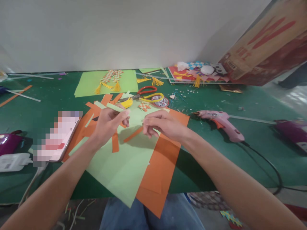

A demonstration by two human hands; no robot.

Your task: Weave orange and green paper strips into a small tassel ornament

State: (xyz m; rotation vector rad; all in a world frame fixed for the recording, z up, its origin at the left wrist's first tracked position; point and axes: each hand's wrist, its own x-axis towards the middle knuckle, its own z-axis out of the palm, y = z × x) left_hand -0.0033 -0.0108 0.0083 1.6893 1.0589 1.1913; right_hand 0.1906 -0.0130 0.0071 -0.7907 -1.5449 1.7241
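My left hand [111, 119] is closed, pinching a light green paper strip [115, 107] between thumb and fingers. Opposite it, my right hand [159, 123] is closed with thumb and index finger together; what they hold, if anything, is hidden. An orange paper strip [133, 134] reaches to just beside the right fingertips, and I cannot tell if they touch it. Both hands are over a light green paper sheet [120, 172], which overlaps an orange sheet [165, 153]. More orange strips [115, 142] lie about the left hand. A small woven orange-and-white piece [144, 106] rests beyond the hands.
Scissors [150, 95] with red and yellow handles lie beyond the sheets. To the right is a pink glue gun [222, 121] with a cable. A phone [59, 137] lies left. Woven pieces with yellow tassels [111, 78] and a paper bag [268, 44] stand at the back.
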